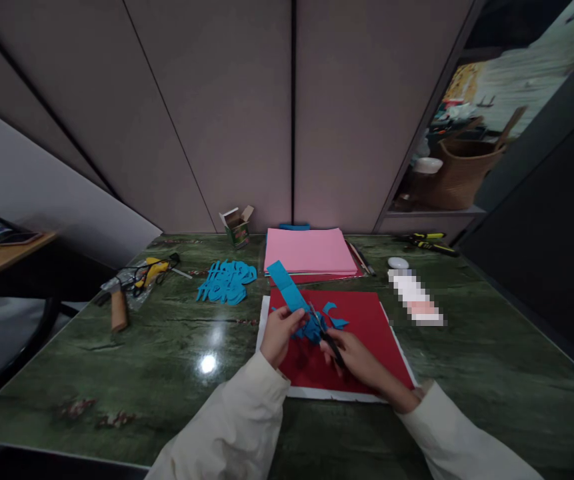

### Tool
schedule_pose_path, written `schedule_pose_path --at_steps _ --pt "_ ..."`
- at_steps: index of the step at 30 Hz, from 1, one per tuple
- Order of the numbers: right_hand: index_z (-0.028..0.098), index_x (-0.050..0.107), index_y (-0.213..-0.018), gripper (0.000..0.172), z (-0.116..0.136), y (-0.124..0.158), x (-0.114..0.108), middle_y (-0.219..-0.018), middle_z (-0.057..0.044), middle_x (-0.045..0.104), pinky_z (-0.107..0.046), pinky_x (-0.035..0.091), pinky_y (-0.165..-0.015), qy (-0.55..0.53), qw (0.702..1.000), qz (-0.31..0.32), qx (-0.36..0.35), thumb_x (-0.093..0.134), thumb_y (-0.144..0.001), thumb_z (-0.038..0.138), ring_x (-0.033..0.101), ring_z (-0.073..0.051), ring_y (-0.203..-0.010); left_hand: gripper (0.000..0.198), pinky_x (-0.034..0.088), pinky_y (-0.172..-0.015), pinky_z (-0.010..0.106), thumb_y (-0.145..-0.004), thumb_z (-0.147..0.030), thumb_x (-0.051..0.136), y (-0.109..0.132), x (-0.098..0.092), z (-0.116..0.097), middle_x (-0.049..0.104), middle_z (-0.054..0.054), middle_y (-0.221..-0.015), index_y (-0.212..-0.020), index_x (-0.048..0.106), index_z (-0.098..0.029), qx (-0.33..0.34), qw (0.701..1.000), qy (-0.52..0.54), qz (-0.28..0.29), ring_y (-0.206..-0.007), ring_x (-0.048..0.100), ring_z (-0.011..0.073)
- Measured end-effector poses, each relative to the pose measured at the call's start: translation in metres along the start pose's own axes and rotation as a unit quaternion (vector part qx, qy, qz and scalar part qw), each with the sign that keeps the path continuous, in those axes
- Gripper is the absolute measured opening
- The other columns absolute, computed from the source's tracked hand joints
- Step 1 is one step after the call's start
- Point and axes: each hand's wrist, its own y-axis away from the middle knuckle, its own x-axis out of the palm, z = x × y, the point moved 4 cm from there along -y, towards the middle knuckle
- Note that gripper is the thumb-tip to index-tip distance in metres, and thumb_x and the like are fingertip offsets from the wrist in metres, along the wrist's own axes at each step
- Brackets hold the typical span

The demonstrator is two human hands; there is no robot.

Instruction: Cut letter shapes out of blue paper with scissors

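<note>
My left hand grips a strip of blue paper, whose far end sticks up and away from me. My right hand holds black scissors with the blades in the blue paper near my left fingers. Both hands are above a red sheet, which lies on a white sheet. A few blue scraps rest on the red sheet. Left of it lies a heap of cut blue paper shapes. A stack of pink paper sits beyond the red sheet.
The green marble table holds a yellow glue gun, a wooden-handled tool, a small cardboard box, yellow-handled pliers, a white round object and a blurred item. A wall stands behind.
</note>
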Motion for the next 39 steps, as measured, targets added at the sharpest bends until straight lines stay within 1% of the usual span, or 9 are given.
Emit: schedule_pose_path --at_steps 3,8,12,17,22,27,32,39 --pt "0.017 0.047 -0.072 0.031 0.0035 0.0028 0.001 -0.059 0.003 0.054 -0.016 0.034 -0.033 0.012 1.0 0.005 0.002 0.044 -0.08 0.046 0.047 -0.006 -0.035 0.025 0.045 -0.067 0.024 -0.06 -0.027 0.069 0.002 0.0031 -0.0001 0.066 0.008 -0.074 -0.076 0.064 -0.009 -0.01 1.0 0.014 0.01 -0.069 0.06 0.0138" --pt "0.017 0.046 -0.072 0.03 0.0027 0.0029 0.0014 -0.058 0.004 0.053 -0.015 0.032 -0.032 0.012 1.0 0.014 0.006 0.044 -0.08 0.047 0.046 -0.006 -0.034 0.024 0.044 -0.062 0.023 -0.06 -0.026 0.069 0.0053 0.0071 -0.0012 0.066 0.008 -0.07 -0.075 0.064 -0.008 -0.016 1.0 0.0 0.023 -0.065 0.06 0.0129" --pt "0.017 0.046 -0.073 0.03 0.0015 0.0037 0.0013 -0.058 0.004 0.053 -0.015 0.032 -0.032 0.005 1.0 0.019 0.009 0.044 -0.08 0.046 0.045 -0.005 -0.034 0.021 0.044 -0.061 0.023 -0.059 -0.025 0.07 0.0053 0.0077 -0.0007 0.066 0.006 -0.067 -0.072 0.064 -0.009 -0.014 0.999 -0.019 0.023 -0.062 0.06 0.0127" --pt "0.017 0.047 -0.075 0.031 0.0005 0.0039 0.002 -0.058 0.003 0.052 -0.015 0.032 -0.033 -0.008 0.999 0.031 0.013 0.044 -0.08 0.047 0.045 -0.005 -0.035 0.021 0.044 -0.062 0.024 -0.058 -0.023 0.07 0.0048 0.0077 -0.0015 0.066 0.006 -0.068 -0.072 0.064 -0.009 -0.013 0.999 -0.029 0.024 -0.063 0.06 0.0135" --pt "0.017 0.046 -0.073 0.032 -0.0005 0.0039 0.0033 -0.058 0.003 0.052 -0.015 0.031 -0.033 -0.02 0.999 0.039 0.011 0.044 -0.08 0.048 0.043 -0.005 -0.035 0.021 0.044 -0.059 0.024 -0.057 -0.024 0.07 0.0058 0.0088 -0.0041 0.066 0.006 -0.064 -0.07 0.065 -0.009 -0.012 0.999 -0.046 0.026 -0.058 0.059 0.0127" --pt "0.017 0.047 -0.075 0.032 -0.0002 0.0044 0.0031 -0.06 0.002 0.053 -0.016 0.033 -0.035 -0.01 0.999 0.037 0.005 0.043 -0.081 0.048 0.045 -0.006 -0.038 0.022 0.045 -0.062 0.025 -0.056 -0.024 0.071 0.0055 0.0081 -0.0027 0.066 0.006 -0.068 -0.071 0.065 -0.009 -0.014 0.999 -0.031 0.023 -0.061 0.06 0.0134" --pt "0.017 0.047 -0.076 0.034 -0.0004 0.0039 0.0029 -0.061 0.002 0.054 -0.017 0.033 -0.037 -0.006 0.999 0.046 0.001 0.041 -0.08 0.05 0.046 -0.007 -0.039 0.022 0.046 -0.064 0.026 -0.057 -0.025 0.071 0.0038 0.0064 0.0006 0.066 0.006 -0.069 -0.072 0.065 -0.009 -0.015 0.999 -0.026 0.035 -0.063 0.06 0.0143" --pt "0.018 0.046 -0.073 0.033 0.0013 0.0046 0.0036 -0.06 0.002 0.053 -0.018 0.034 -0.037 -0.008 0.999 0.037 0.002 0.041 -0.081 0.05 0.046 -0.007 -0.039 0.023 0.046 -0.064 0.026 -0.057 -0.025 0.071 0.0046 0.0066 -0.0001 0.066 0.006 -0.07 -0.073 0.065 -0.01 -0.02 0.999 -0.022 0.03 -0.064 0.061 0.0142"
